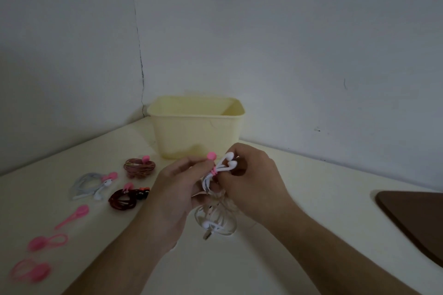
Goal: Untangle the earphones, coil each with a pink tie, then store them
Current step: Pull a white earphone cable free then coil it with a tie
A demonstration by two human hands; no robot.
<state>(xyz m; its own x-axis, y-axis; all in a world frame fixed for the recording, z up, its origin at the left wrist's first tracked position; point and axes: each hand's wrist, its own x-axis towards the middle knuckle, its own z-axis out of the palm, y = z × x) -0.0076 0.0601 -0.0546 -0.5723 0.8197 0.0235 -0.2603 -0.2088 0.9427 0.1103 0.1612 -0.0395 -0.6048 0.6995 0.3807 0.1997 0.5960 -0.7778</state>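
Both hands hold a coil of white earphones (226,166) above the table, in front of the pale yellow bin (196,127). My left hand (178,189) grips the coil together with a pink tie (212,157) wrapped around it. My right hand (254,179) pinches the coil just below the two earbuds. Beneath the hands, another white earphone (215,223) lies loose on the table. To the left lie three tied coils: a brown one (139,166), a grey-white one (92,184) and a dark red one (128,199).
Three spare pink ties (73,217) (46,242) (30,269) lie along the left front of the cream table (311,199). A dark brown board (417,215) sits at the right edge. Walls close off the back corner behind the bin.
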